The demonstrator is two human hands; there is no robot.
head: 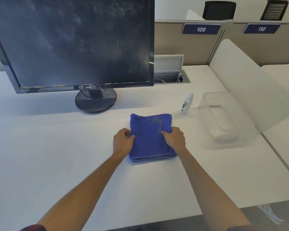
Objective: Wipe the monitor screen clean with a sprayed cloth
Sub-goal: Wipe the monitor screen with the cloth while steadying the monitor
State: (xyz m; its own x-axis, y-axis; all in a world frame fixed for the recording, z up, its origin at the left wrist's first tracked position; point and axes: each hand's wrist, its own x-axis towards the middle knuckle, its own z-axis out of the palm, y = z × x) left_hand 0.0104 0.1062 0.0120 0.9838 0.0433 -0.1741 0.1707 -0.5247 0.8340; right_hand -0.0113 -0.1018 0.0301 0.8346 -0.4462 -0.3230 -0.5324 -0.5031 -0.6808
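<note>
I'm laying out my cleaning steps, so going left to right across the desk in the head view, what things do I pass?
Acer monitor → left hand → blue folded towel → right hand → small white spray bottle → clear plastic container. Both hands grip the towel's side edges.

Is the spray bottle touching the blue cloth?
Apart. The head view shows bare white desk between the spray bottle and the blue cloth.

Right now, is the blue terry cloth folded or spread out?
Folded: the blue terry cloth shows stacked layers along its near edge.
</note>
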